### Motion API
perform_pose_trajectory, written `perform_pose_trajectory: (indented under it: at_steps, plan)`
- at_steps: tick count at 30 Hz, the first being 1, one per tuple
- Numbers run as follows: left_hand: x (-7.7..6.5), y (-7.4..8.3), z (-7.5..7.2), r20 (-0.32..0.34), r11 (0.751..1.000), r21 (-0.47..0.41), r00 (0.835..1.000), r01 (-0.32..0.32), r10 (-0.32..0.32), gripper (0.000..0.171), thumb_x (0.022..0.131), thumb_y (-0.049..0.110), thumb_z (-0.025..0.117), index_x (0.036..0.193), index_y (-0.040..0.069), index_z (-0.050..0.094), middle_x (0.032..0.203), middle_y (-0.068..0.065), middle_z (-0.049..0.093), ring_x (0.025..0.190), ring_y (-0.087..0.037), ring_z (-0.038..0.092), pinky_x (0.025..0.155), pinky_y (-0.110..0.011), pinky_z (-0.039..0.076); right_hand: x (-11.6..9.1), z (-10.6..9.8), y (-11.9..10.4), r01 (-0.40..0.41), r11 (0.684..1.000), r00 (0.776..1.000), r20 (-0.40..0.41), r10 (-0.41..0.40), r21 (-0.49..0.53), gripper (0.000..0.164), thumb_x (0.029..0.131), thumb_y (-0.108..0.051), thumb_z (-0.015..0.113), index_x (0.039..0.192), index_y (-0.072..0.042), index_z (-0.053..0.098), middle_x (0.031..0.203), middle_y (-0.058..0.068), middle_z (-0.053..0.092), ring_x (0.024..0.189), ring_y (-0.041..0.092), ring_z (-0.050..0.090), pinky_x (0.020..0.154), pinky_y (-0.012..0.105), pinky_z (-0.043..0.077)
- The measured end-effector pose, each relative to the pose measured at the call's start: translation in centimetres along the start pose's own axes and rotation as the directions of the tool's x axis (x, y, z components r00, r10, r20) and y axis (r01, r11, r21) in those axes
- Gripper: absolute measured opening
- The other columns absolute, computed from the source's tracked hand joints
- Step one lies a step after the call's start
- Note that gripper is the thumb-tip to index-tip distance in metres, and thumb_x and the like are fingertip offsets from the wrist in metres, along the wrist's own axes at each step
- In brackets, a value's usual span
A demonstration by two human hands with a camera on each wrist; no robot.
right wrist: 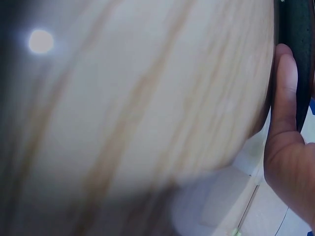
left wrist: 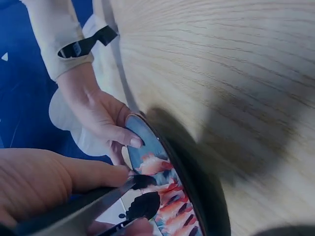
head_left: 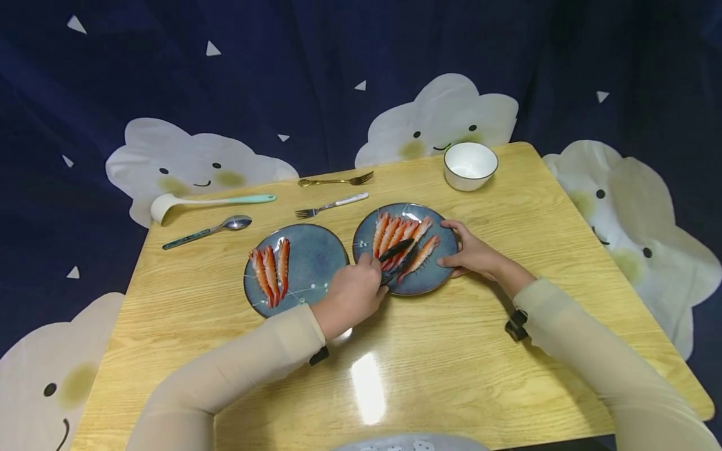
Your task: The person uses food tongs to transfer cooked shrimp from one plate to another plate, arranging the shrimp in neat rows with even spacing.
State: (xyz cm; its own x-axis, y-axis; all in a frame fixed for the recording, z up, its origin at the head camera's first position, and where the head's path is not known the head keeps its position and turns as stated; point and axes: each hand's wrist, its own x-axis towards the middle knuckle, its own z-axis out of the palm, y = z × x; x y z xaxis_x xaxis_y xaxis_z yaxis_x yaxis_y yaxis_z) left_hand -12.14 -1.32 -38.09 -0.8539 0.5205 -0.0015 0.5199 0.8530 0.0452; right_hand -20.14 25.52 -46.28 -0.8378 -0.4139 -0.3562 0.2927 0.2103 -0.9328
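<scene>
My left hand point(head_left: 352, 291) holds a pair of tongs point(head_left: 396, 250) with dark tips, which reach over the right blue plate point(head_left: 425, 280). Several orange-and-white shrimp point(head_left: 389, 233) lie on that plate, and the tips overlap the nearer ones. In the left wrist view the tongs' black tips point(left wrist: 143, 205) stand apart beside the shrimp point(left wrist: 173, 209). My right hand point(head_left: 476, 255) grips the plate's right rim, thumb on top and fingers underneath. Just left, a second blue plate point(head_left: 316, 257) carries three shrimp point(head_left: 271, 272) on its left side; my left wrist passes over its near edge.
Behind the plates lie a gold fork point(head_left: 333, 181) and a white-handled fork point(head_left: 344, 202). A ladle point(head_left: 225, 200) and a spoon point(head_left: 209, 233) lie at the back left. A white bowl point(head_left: 469, 169) stands at the back right, near the edge of the wooden table point(head_left: 451, 363).
</scene>
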Motion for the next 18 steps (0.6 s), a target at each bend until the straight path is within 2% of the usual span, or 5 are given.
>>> perform_pose_trajectory:
  at_steps: [4,8,10,13,18]
  plan:
    - [0.0,-0.5,-0.6,0.078,0.989,-0.133,0.995,0.066,-0.056,0.037,0.082,0.037,0.058,0.093,0.002,0.057,0.086,-0.009,0.050,0.048,-0.013,0.045,0.040,-0.025,0.037,-0.1,0.0,-0.2,-0.008,1.000,1.000,-0.006,0.008,-0.004,0.090,0.074,-0.003,0.067,0.137,-0.030,0.009,0.120,0.025,0.037,0.078,0.031,0.059,0.056,0.045,0.048]
    - [-0.2,-1.2,-1.1,0.164,0.944,-0.290,0.980,0.156,-0.111,0.040,0.082,0.040,0.057,0.098,0.004,0.058,0.084,-0.005,0.050,0.059,-0.015,0.047,0.046,-0.026,0.038,-0.2,0.0,-0.3,-0.013,1.000,1.000,-0.006,0.013,-0.006,0.091,0.074,-0.002,0.068,0.137,-0.030,0.008,0.120,0.024,0.037,0.077,0.031,0.059,0.056,0.045,0.048]
    - [-0.2,-1.4,-1.3,0.176,0.932,-0.320,0.977,0.172,-0.120,0.040,0.081,0.040,0.058,0.098,0.005,0.058,0.083,-0.004,0.050,0.062,-0.015,0.048,0.047,-0.027,0.038,-0.2,-0.1,-0.3,-0.011,1.000,1.000,-0.005,0.011,-0.002,0.092,0.074,-0.002,0.068,0.137,-0.030,0.008,0.120,0.025,0.037,0.077,0.032,0.059,0.056,0.045,0.048]
    - [-0.3,-1.6,-1.4,0.170,0.932,-0.315,0.977,0.180,-0.131,0.041,0.079,0.041,0.060,0.097,0.004,0.058,0.085,-0.004,0.051,0.061,-0.015,0.048,0.047,-0.028,0.039,-0.2,-0.1,-0.2,-0.007,1.000,1.000,-0.005,0.007,0.005,0.092,0.073,-0.002,0.068,0.137,-0.030,0.008,0.120,0.025,0.036,0.078,0.032,0.059,0.056,0.045,0.048]
    - [-0.7,-1.5,-1.8,0.109,0.970,-0.202,0.988,0.133,-0.113,0.051,0.076,0.046,0.061,0.100,0.002,0.057,0.098,-0.012,0.052,0.053,-0.014,0.049,0.043,-0.027,0.039,-0.2,-0.1,-0.1,-0.003,1.000,1.000,0.002,0.003,0.000,0.091,0.074,-0.002,0.068,0.137,-0.029,0.008,0.122,0.025,0.035,0.078,0.031,0.059,0.056,0.044,0.048]
